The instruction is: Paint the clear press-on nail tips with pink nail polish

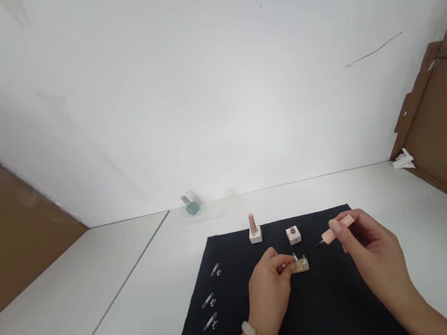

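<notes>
My right hand (368, 252) is closed round the pink cap of a nail polish brush (337, 230). Its dark bristles point left and down, apart from anything else. With thumb and fingers pinched together, my left hand (270, 284) grips the left end of a small wooden nail stand (302, 266). Clear nail tips (305, 260) stand upright on it; my fingers hide part of the stand. Just behind it is an uncapped nail polish bottle (294, 235), white and square. To its left a second white bottle (255, 235) carries its pink cap.
A black mat (326, 309) lies under the work on a white table (135, 306). Several clear nail tips on shiny round bases (211, 322) line the mat's left side. A teal bottle (192, 208) leans near the back wall; crumpled white tissue (404, 160) lies at the right corner.
</notes>
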The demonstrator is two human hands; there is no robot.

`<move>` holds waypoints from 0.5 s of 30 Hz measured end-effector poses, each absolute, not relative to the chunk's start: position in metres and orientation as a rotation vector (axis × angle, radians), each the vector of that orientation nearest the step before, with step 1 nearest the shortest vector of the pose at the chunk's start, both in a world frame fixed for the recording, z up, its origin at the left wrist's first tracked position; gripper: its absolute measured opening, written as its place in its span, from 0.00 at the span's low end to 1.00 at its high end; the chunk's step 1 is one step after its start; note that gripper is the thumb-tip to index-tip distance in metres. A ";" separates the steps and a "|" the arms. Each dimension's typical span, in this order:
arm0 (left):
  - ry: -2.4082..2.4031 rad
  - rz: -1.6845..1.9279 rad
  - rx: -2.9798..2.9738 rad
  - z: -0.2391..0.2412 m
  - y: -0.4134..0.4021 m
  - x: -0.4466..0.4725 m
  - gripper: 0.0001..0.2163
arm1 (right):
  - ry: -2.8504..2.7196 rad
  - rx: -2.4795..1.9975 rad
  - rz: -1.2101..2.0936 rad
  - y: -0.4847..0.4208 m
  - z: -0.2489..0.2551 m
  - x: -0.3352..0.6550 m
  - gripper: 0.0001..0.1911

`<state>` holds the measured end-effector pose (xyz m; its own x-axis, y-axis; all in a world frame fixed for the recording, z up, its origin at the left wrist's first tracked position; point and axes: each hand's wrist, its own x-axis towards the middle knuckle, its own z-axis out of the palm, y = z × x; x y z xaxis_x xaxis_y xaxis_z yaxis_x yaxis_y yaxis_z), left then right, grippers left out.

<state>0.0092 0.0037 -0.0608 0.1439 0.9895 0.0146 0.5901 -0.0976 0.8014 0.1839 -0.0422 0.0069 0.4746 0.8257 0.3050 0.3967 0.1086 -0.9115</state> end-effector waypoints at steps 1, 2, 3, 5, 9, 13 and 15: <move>1.527 0.758 1.777 -0.060 0.004 0.009 0.11 | -1.120 -1.504 0.436 -0.042 0.007 0.184 0.18; 1.532 0.741 1.784 -0.059 0.005 0.010 0.10 | -1.118 -1.502 0.436 -0.042 0.007 0.184 0.18; 1.536 0.725 1.791 -0.058 0.005 0.010 0.10 | -1.115 -1.498 0.439 -0.042 0.007 0.184 0.19; 1.538 0.694 1.804 -0.057 0.005 0.009 0.10 | -1.107 -1.491 0.450 -0.041 0.007 0.184 0.19; 1.537 0.636 1.822 -0.054 0.006 0.009 0.11 | -1.105 -1.506 0.461 -0.040 0.005 0.183 0.17; 1.529 0.609 1.810 -0.053 0.009 0.007 0.11 | -1.111 -1.510 0.463 -0.039 0.003 0.184 0.18; 1.516 0.606 1.804 -0.054 0.010 0.005 0.11 | -1.115 -1.513 0.458 -0.039 0.002 0.184 0.18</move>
<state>0.0055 0.0100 -0.0537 0.2078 0.9748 -0.0806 0.6511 -0.0764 0.7552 0.1839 -0.0386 0.0022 0.4740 0.8323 0.2875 0.3898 0.0945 -0.9160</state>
